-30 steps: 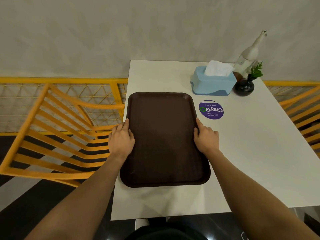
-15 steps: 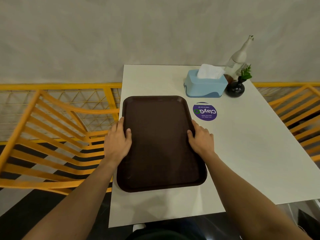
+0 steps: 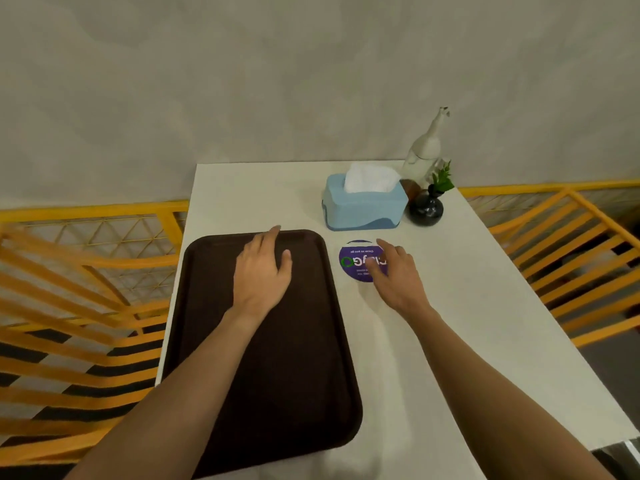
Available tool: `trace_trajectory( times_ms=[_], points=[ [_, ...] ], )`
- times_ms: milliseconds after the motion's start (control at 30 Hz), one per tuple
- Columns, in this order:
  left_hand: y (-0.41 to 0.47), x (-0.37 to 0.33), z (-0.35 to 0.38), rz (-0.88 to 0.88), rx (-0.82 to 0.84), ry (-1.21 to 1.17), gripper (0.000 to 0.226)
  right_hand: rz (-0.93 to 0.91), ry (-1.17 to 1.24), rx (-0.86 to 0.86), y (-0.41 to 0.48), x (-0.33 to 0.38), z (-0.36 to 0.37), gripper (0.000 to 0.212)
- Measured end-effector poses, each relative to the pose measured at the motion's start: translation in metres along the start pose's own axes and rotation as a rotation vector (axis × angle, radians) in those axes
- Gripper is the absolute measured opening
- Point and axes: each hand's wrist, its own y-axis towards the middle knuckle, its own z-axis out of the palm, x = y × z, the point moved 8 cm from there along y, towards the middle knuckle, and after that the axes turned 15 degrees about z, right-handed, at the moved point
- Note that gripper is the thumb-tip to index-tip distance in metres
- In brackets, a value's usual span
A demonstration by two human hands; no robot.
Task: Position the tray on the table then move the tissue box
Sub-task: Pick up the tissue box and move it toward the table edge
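1. Tissue box [image 3: 363,206]: stands near the table's [image 3: 485,306] far edge, right of centre, untouched. The tray [image 3: 270,358] lies flat along the left edge.
2. Grip: left hand [image 3: 263,271] is spread over the tray's far end, the right hand [image 3: 394,271] loosely open above a purple sticker [image 3: 353,261]; both empty.
3. Risk: a dark vase [image 3: 426,207] and pale bottle [image 3: 424,152] appear to crowd the box's right side; a careless lift could topple them.
4. Surroundings: plain white table, grey wall, orange chairs [image 3: 79,289] on both sides.
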Motion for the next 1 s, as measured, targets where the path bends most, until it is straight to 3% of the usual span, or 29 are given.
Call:
trace_trajectory(
  times_ms=[167, 300, 533, 733, 833, 933, 1000],
  points=[
    [0.052, -0.036, 0.046, -0.055, -0.028, -0.126, 0.059, -0.095, 0.082, -0.043, 0.068, 0.002, -0.036, 0.057],
    [0.086, -0.047, 0.086, -0.13, -0.029, -0.226, 0.08, -0.167, 0.124, -0.075, 0.112, 0.006, -0.047, 0.06],
    [0.123, -0.038, 0.143, -0.262, -0.023, -0.348, 0.117, -0.207, 0.303, 0.066, 0.158, 0.001, -0.03, 0.086],
    [0.141, -0.02, 0.172, -0.326, 0.021, -0.403, 0.135, -0.181, 0.456, 0.147, 0.176, -0.008, -0.01, 0.1],
    [0.14, -0.012, 0.183, -0.4, 0.053, -0.496, 0.13, -0.098, 0.505, 0.218, 0.182, -0.017, 0.005, 0.106],
    [0.14, -0.007, 0.186, -0.401, 0.036, -0.515, 0.093, -0.064, 0.507, 0.223, 0.185, -0.02, 0.013, 0.108],
    [0.145, -0.006, 0.183, -0.398, 0.009, -0.521, 0.082, -0.068, 0.525, 0.211, 0.188, -0.018, 0.012, 0.101]
  ],
)
